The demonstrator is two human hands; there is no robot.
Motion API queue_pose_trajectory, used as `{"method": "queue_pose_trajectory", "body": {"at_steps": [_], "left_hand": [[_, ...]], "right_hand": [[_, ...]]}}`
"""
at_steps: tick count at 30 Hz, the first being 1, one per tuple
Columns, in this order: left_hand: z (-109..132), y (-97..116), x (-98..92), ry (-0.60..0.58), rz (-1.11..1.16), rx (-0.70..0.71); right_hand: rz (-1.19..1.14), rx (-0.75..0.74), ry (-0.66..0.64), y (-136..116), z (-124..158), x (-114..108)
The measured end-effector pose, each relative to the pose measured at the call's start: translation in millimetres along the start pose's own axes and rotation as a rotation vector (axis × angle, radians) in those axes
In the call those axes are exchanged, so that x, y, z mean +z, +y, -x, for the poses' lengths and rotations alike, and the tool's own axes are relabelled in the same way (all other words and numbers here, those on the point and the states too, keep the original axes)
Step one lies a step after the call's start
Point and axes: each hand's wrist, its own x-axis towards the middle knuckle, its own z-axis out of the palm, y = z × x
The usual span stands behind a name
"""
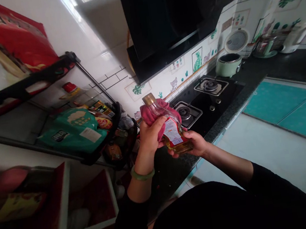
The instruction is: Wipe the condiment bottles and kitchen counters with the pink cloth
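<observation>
A clear glass bottle (173, 130) with a gold cap, a white and red label and some yellowish liquid at its bottom is held up in front of me, tilted. My left hand (150, 135), with a green bangle at the wrist, presses a dark pink cloth (148, 116) against the bottle's neck and side. Around the bottle's base, the fingers of my right hand (195, 143) are closed. Part of the cloth goes behind the bottle, out of sight.
Left of me stands a black rack (33, 83) with a red bag (18, 32), a teal bag (73, 130) and bottles. Beyond the bottle lies a gas hob (211, 107) under a black range hood (173, 14). A green cooker (229, 65) and a white kettle (296, 37) stand farther right.
</observation>
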Motion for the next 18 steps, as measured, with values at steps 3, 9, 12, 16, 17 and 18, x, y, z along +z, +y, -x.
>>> {"method": "queue_pose_trajectory", "body": {"at_steps": [3,9,12,16,17,18], "left_hand": [[-8.7,4.6,-1.3,0.039,-0.011,0.086],[-22.5,16.9,0.0,0.131,-0.013,0.244],[-25.7,17.5,-2.7,0.053,0.023,0.148],[-32.3,16.0,-7.2,-0.117,0.093,0.045],[-33.8,15.4,-7.7,-0.134,0.104,0.029],[-35.1,14.7,-7.9,-0.132,0.111,0.017]], "right_hand": [[0.090,-0.024,0.027,-4.2,-2.9,3.1],[0.255,-0.210,0.301,1.2,-15.7,6.6],[0.135,-0.111,0.237,0.3,-21.3,6.8],[0.021,0.003,0.127,-1.7,-27.6,7.8],[0.018,0.017,0.114,-0.6,-29.2,7.8],[0.028,0.026,0.111,1.4,-30.7,7.7]]}}
